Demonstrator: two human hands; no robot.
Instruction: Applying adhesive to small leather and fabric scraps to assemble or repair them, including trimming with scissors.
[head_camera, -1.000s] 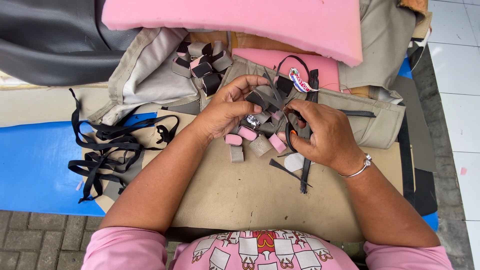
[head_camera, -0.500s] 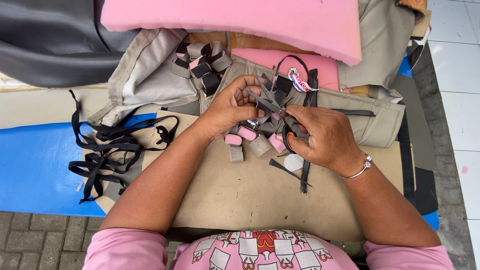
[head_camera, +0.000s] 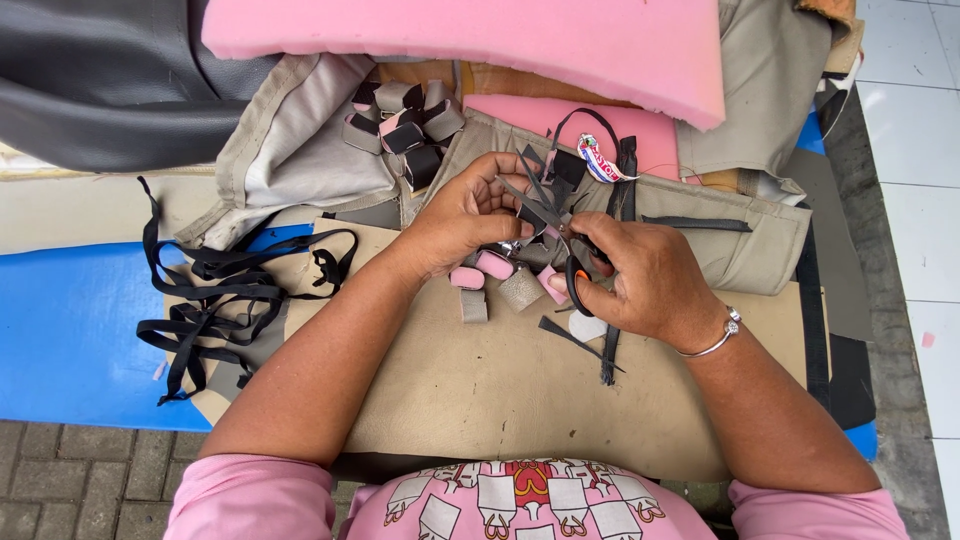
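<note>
My right hand (head_camera: 640, 275) grips black-handled scissors (head_camera: 570, 255), whose blades point up and left with their tips apart. My left hand (head_camera: 470, 215) pinches a small dark piece of strap or fabric (head_camera: 530, 215) right at the blades. Below my hands lie small cut pieces (head_camera: 495, 280), pink and grey, on a beige fabric sheet (head_camera: 500, 380). A thin black strip (head_camera: 605, 355) lies under my right hand.
A tangle of black straps (head_camera: 215, 300) lies at the left over a blue surface (head_camera: 70, 330). Several folded strap loops (head_camera: 400, 125) sit on grey fabric behind. A pink foam slab (head_camera: 480, 35) and a dark leather cover (head_camera: 100, 80) lie at the back.
My left hand has lifted slightly and drawn the dark piece up to the scissor blades. My right hand has shifted a little with the scissors.
</note>
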